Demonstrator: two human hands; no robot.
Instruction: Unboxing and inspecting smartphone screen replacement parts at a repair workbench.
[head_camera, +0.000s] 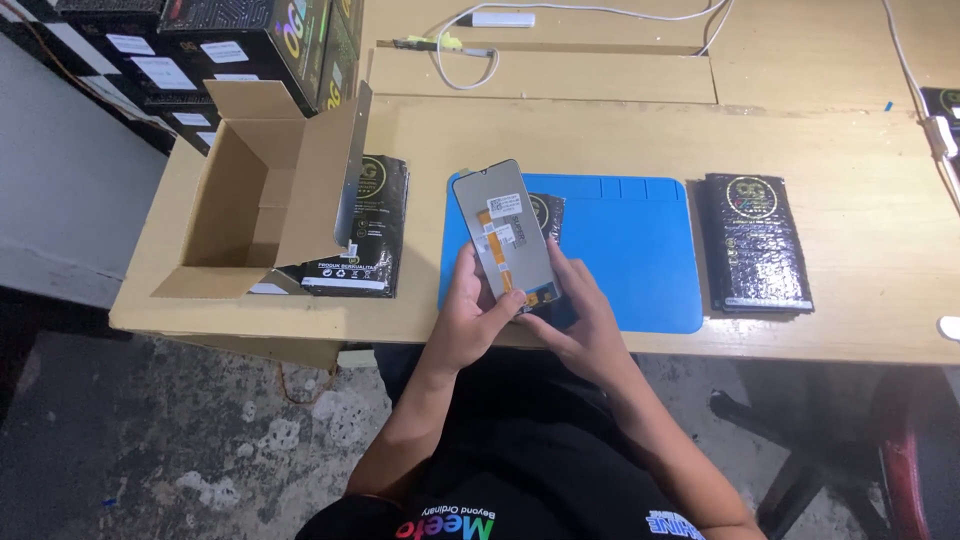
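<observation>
Over the blue mat (640, 250), both hands (530, 320) grip a phone screen panel (503, 235)

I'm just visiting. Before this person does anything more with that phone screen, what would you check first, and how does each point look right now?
1. Both hands on the screen panel: ok; left hand and right hand hold its lower end.
2. Panel over the blue mat: ok.
3. Bare mat space to lay it down: ok.
4. Cardboard box open: ok, flaps up.
5. Black packet out of the way: ok, right of the mat.
6. Panel free of cracks: cannot tell, only its back shows.
</observation>
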